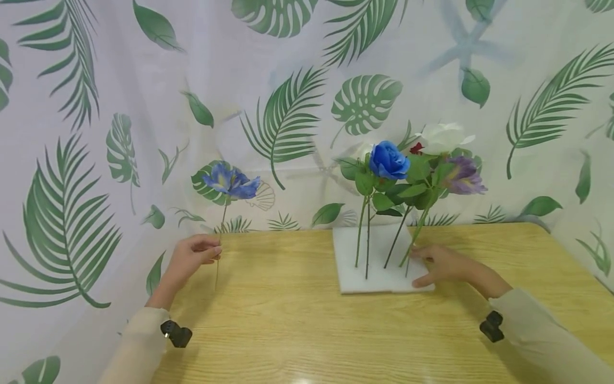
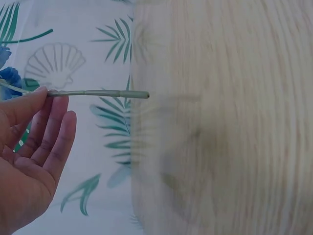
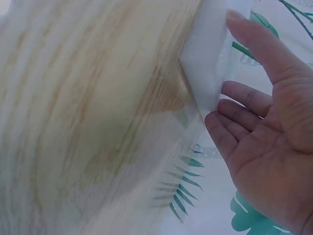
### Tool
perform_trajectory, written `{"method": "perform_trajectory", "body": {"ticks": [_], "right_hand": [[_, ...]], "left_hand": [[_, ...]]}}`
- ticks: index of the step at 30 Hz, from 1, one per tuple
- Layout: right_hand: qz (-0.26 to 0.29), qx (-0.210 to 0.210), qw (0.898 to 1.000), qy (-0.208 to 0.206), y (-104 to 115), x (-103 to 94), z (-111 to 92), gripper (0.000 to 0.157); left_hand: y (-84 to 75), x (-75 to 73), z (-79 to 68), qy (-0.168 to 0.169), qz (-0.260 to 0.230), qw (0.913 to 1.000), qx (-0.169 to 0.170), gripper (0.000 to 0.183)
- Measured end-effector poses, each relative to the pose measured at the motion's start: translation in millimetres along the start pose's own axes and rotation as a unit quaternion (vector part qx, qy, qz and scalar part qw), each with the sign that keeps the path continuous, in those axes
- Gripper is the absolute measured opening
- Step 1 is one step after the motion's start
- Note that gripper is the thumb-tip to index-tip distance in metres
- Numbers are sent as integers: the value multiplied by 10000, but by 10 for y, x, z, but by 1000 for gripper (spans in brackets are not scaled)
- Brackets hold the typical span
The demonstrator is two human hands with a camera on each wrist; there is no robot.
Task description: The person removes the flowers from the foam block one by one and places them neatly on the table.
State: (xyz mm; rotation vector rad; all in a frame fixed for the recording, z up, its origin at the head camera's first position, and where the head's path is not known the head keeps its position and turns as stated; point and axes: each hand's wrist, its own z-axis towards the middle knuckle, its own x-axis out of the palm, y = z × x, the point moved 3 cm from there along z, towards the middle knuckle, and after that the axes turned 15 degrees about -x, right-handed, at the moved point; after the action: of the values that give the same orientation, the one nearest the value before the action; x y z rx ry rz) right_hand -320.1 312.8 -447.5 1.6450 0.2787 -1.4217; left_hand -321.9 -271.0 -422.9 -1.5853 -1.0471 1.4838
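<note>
My left hand (image 1: pixel 192 260) pinches the thin stem of a blue iris-like flower (image 1: pixel 231 181) between thumb and fingers. It holds the flower upright over the table's left side. In the left wrist view the cut end of the stem (image 2: pixel 110 93) sticks out past the fingers. At the right, a white foam board (image 1: pixel 348 261) lies on the table with several flower stems standing in it. My right hand (image 1: pixel 446 265) rests against the board's right edge, thumb spread from the fingers. The right wrist view shows its fingertips touching the foam (image 3: pixel 208 49).
Over the board stand a blue rose (image 1: pixel 389 160), a white flower (image 1: pixel 443 137) and a purple flower (image 1: pixel 462 177) among green leaves. A small red bloom (image 1: pixel 416 149) is partly hidden. The wooden table (image 1: pixel 288 330) ends at a leaf-printed curtain (image 1: pixel 292 48).
</note>
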Motion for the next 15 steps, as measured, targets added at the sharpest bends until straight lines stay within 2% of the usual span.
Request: {"method": "perform_trajectory", "body": {"ticks": [9,15], "right_hand": [[-34,-42,10000,-3,-14,-5,12,79],[59,-8,10000,10,-17,-1,28,79]], "left_hand": [[145,-210,-105,206,-15,9991,-367,36],[328,-308,-134,232,229,9955,-886,41]]}}
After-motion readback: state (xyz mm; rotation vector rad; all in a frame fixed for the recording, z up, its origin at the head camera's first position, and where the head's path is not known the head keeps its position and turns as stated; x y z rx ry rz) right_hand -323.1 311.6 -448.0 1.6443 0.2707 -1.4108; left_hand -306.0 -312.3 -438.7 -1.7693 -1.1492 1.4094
